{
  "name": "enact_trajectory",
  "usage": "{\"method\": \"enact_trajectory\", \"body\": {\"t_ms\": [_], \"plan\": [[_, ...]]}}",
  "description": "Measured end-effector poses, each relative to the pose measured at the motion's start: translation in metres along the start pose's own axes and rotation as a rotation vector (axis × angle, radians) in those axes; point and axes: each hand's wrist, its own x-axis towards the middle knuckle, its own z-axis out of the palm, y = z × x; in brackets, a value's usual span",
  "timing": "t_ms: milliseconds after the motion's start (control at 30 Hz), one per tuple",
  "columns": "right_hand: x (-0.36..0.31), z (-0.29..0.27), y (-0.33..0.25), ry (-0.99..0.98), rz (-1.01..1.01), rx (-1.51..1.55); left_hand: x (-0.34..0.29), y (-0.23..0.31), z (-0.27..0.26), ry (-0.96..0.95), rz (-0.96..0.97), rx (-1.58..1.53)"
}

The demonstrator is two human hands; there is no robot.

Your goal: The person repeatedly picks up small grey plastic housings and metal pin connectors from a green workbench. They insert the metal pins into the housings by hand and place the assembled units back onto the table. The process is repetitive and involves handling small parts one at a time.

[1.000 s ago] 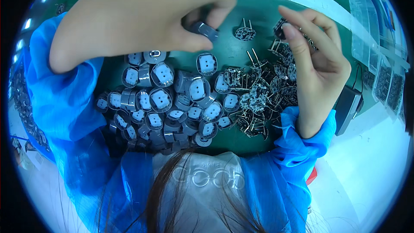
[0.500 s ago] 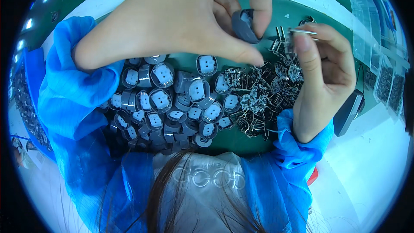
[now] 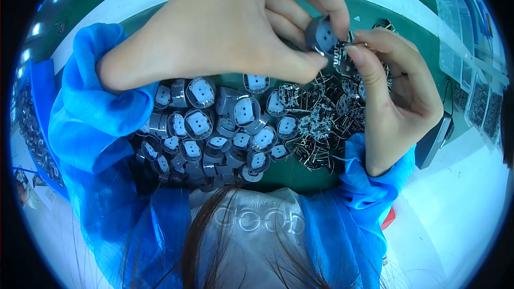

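Between the thumb and fingers of my left hand [image 3: 230, 29] is a grey round plastic housing [image 3: 324, 37], its two-holed face turned toward the right. My right hand [image 3: 399, 88] pinches a small circuit board with metal pins [image 3: 345, 63] close against the housing's right edge. Whether the two parts touch is hard to tell. Below my left hand lies a pile of similar grey housings [image 3: 244, 111], many showing pale inner faces with two small holes. Beside them, under my right hand, is a heap of small pinned circuit boards [image 3: 321, 120].
Both piles lie on a green mat [image 3: 286, 174]. A blue bin [image 3: 45, 83] of small dark parts stands at the far left. Clear plastic trays [image 3: 455, 27] line the right side, near a dark box-shaped object [image 3: 432, 142] on the white table [image 3: 450, 203].
My left hand has shifted right and turned the housing so its two-holed face shows. My right hand has brought the circuit board left and down, up to the housing.
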Motion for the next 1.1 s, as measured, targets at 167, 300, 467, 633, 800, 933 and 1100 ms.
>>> {"method": "enact_trajectory", "body": {"t_ms": [167, 300, 467, 633, 800, 933, 1100], "plan": [[0.003, 0.002, -0.002, 0.033, -0.033, 0.006, -0.006, 0.009, 0.0, -0.025, 0.023, -0.077], [0.002, 0.0, -0.001, 0.035, -0.042, -0.074, 0.001, 0.02, 0.017, -0.013, -0.049, 0.094], [0.001, 0.005, 0.0, 0.038, -0.02, -0.019, -0.001, 0.016, 0.012, -0.002, -0.07, 0.006], [-0.001, 0.012, -0.006, 0.076, 0.093, 0.01, -0.003, -0.005, 0.008, 0.013, -0.018, -0.014], [-0.001, 0.016, -0.002, 0.114, -0.036, -0.129, -0.001, 0.018, 0.021, 0.068, -0.057, 0.136], [0.002, 0.016, -0.005, 0.113, -0.108, -0.205, -0.005, 0.013, 0.016, 0.064, -0.018, 0.144], [0.001, 0.018, -0.012, 0.094, -0.059, -0.311, -0.001, -0.002, 0.02, 0.118, 0.017, 0.163]]}}
